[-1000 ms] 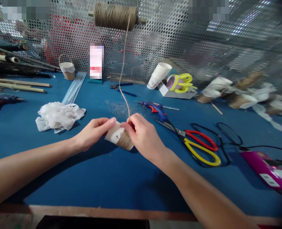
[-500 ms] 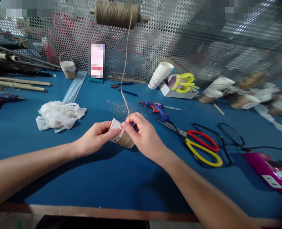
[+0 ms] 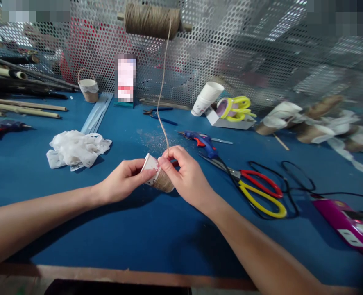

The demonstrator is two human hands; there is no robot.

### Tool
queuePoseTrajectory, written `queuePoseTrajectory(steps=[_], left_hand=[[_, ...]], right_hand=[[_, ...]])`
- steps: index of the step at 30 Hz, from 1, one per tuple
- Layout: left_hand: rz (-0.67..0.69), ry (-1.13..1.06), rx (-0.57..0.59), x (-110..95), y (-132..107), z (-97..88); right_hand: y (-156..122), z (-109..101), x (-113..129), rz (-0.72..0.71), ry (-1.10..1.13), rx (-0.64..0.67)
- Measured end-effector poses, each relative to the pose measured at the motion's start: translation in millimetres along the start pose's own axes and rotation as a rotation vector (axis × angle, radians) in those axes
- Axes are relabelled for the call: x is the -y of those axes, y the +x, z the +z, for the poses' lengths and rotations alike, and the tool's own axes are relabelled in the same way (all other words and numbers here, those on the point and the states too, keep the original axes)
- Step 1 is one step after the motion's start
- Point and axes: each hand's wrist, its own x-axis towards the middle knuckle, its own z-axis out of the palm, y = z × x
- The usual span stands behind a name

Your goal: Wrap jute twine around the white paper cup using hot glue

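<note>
Paper cup [image 3: 151, 162] tilts over the surface [image 3: 123, 241]: your left hand [image 3: 120, 180] clasps its rim end, likely to steady it, while your right hand [image 3: 185, 175] pinches the twine [image 3: 157, 110], likely for tension.

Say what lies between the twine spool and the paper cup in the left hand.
In the head view, a twine strand runs from the spool down to the right hand at the cup, with pliers lying behind it.
</note>
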Motion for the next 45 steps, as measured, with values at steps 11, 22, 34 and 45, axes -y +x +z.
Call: queuePoseTrajectory(steps=[11,22,34,45], left_hand=[[-0.223,-0.155,-0.083,-3.2,0.9,4.1],[-0.178,-0.054,-0.022,-2.2,1.2,4.5],[-0.02,0.195,0.05,10.9,-3.2,4.2],[0.016,0.267,-0.019,13.1,1.9,-1.4]], right_hand=[[-6.3,8.2,6.5,-0.025,-0.085,0.014],[2.1,3.1,-5.4,0.034,0.015,0.047],[38.5,-70.0,-67.0,0.569,-0.345,-0.131],[45.9,-74.0,-107.8,0.832,-0.185,0.086]])
